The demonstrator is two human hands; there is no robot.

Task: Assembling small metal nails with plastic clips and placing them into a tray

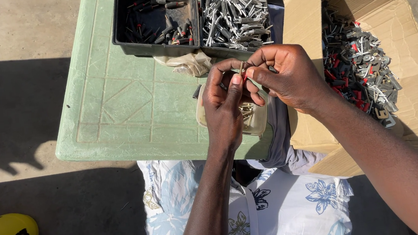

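Fingertips of the left hand (224,106) and right hand (286,78) pinched one small metal pin (241,68) together above the worktop (117,105), best kept steady and aligned.

Table (117,105): pale green, with moulded diamond lines.
Left tray (125,19): black, with black pieces tipped red.
Right tray (233,14): full of silver metal parts.
Box (387,21): brown cardboard, with a grey, black and red mix inside.
Tub (257,121): clear, with brass-coloured bits in it.
Piece (241,68) in my fingers: brassy, with red next to it.
My shorts (288,211): white, printed with pale blue and dark flowers.
Rag (189,63): cream.
Ground (10,39): grey concrete.
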